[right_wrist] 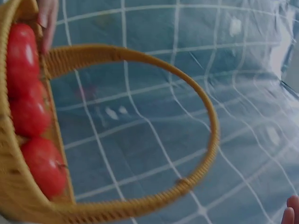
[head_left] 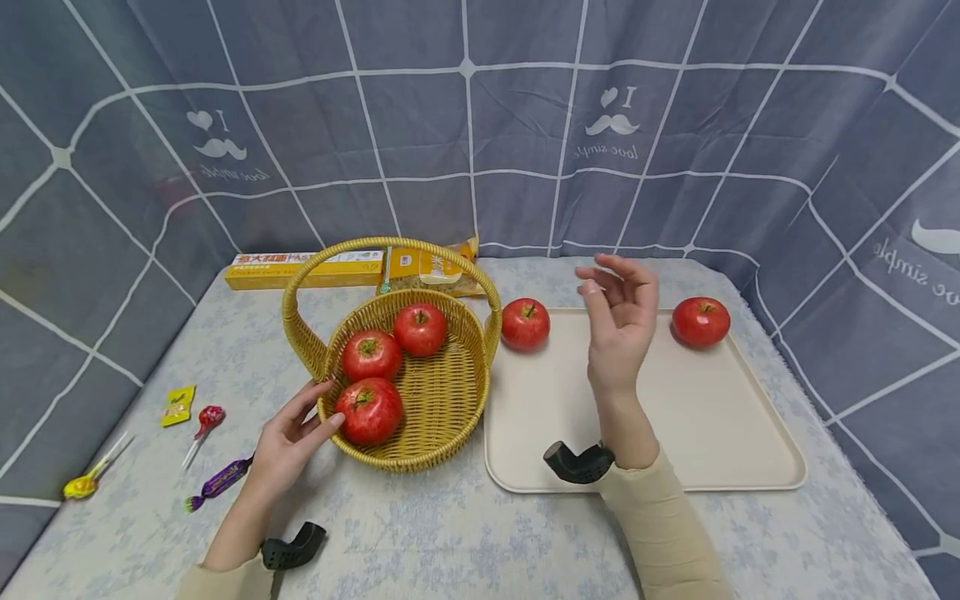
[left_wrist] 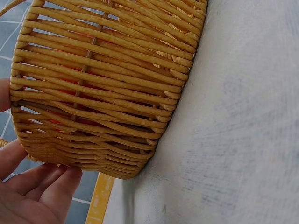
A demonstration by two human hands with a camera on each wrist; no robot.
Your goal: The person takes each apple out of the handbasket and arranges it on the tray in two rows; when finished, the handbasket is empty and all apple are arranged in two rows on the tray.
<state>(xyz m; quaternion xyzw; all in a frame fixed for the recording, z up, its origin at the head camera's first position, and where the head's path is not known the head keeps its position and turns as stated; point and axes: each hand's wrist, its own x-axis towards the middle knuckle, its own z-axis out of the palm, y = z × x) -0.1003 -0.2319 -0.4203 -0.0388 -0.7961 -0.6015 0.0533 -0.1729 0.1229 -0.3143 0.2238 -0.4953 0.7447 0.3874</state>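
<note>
Left hand (head_left: 288,442) rests open against my basket (head_left: 442,400) rim; right hand (head_left: 621,321) hovers open, empty, right of it.

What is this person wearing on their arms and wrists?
Both arms wear long cream-coloured sleeves reaching to the wrists. Each wrist carries a small black, curved plastic device: one by the left hand, another below the right hand. The hands are bare, with no gloves.

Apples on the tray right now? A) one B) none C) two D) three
C: two apples sit on the beige tray, one at its far left corner and one at its far right; the other three lie in the basket.
</note>
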